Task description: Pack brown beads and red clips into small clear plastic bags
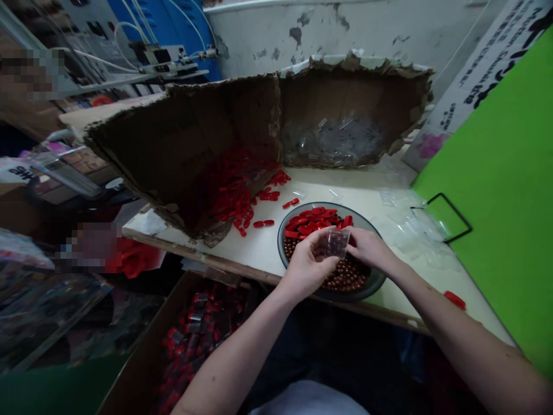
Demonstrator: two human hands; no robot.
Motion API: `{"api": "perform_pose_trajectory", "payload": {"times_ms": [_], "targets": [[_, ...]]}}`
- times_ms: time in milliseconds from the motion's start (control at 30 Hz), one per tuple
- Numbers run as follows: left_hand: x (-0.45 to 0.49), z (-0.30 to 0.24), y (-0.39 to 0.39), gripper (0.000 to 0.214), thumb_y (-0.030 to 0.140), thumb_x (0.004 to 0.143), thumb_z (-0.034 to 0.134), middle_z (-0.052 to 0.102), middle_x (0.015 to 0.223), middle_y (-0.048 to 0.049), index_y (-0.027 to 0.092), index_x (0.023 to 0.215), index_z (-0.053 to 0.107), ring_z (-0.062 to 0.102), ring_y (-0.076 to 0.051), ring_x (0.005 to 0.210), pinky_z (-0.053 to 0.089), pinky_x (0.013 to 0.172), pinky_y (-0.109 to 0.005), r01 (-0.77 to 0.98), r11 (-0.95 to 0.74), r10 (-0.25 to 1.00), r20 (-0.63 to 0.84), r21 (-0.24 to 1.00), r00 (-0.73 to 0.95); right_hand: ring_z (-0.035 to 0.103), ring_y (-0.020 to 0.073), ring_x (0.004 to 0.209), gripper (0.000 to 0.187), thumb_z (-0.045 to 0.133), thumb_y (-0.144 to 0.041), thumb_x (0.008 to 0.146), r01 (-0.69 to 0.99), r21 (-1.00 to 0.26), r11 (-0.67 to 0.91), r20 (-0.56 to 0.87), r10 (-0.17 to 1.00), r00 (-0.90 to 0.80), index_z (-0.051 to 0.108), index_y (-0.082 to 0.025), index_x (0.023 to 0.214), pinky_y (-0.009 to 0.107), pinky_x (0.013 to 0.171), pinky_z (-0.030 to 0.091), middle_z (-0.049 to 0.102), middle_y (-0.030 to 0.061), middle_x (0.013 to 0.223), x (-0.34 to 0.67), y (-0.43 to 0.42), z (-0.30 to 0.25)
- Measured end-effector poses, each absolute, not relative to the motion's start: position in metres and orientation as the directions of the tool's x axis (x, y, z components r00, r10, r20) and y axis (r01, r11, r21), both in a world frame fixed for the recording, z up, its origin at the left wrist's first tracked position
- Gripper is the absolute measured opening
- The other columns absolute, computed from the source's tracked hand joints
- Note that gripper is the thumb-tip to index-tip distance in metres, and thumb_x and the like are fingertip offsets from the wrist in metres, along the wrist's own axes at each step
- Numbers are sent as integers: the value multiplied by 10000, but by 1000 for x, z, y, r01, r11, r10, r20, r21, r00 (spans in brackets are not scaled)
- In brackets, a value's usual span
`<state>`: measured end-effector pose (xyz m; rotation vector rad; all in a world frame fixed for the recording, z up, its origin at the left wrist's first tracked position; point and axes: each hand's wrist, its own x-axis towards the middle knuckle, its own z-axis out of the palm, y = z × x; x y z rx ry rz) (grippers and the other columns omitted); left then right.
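Note:
A small clear plastic container is held up over the basin, tilted, and what is in it is hard to make out. My left hand grips it from the left, with fingers and thumb curled round it. At its right edge, my right hand is closed against the container, its fingertips partly hidden. Below both hands lies a grey round basin. Glossy brown beads fill its near part, and red plastic pieces are heaped at its far side.
A torn cardboard box spills red pieces onto the white table. Clear plastic parts pile up in its right section. A green board borders the right side. A carton of red-and-clear items sits below the table edge.

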<state>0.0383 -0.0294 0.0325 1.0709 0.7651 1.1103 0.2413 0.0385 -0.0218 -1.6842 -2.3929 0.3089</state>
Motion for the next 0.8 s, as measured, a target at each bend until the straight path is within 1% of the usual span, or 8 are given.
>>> {"api": "perform_pose_trajectory", "payload": {"times_ms": [167,267,400,500,567,633,733,800], "targets": [[36,30,-27,434,78,718,641,675,1150,-89,153,1143,602,609,-200,1102,439,1007,-330,-311,62,959,30,949,283,670,218,928,276,467,-300,917,867,-363,340,95,940,-328,634,-196,1111,335,831,486,719,88,1045,241,40,-22],[35,26,-24,307,161,761,658,682,1090,-76,151,1067,630,620,-182,1018,463,935,-303,-301,66,965,16,951,260,675,224,939,281,516,-279,888,820,-431,377,104,923,-370,643,-199,1124,361,861,493,727,82,1054,240,46,-24],[33,18,-20,218,280,803,665,680,955,-41,153,978,635,623,-132,869,481,810,-251,-352,103,970,-16,930,243,676,213,903,251,545,-236,859,789,-462,405,122,910,-396,664,-191,1075,368,869,498,731,74,1019,241,52,-22],[32,12,-15,220,310,802,675,678,949,-43,153,949,625,637,-137,874,491,792,-253,-388,133,974,-49,912,220,670,211,881,228,576,-300,859,723,-597,348,182,936,-300,674,-204,1041,369,849,508,719,68,1009,242,52,-15],[31,10,-12,235,318,792,686,686,945,-51,151,939,609,655,-150,868,504,774,-263,-409,158,975,-77,899,207,669,191,764,260,605,-386,849,569,-790,227,144,972,-187,660,-212,1034,343,742,536,714,51,910,243,50,-9],[32,9,-10,250,327,788,690,695,918,-56,148,932,593,668,-152,821,512,740,-263,-417,180,974,-101,891,204,654,162,664,297,626,-451,834,315,-947,72,38,993,-112,633,-220,1020,299,638,541,697,22,822,244,46,-2],[35,10,-7,253,335,793,684,701,865,-59,141,924,589,667,-141,757,513,702,-248,-404,194,968,-108,894,226,665,138,719,268,663,-468,813,-66,-994,-83,-76,993,-93,616,-229,924,255,658,548,696,7,849,242,40,8],[37,11,-6,251,327,791,685,699,869,-63,136,928,601,659,-134,745,514,695,-243,-386,200,963,-107,901,249,673,132,755,251,677,-461,810,-221,-966,-134,-112,988,-109,612,-229,880,246,696,554,702,4,865,240,35,14]]}}
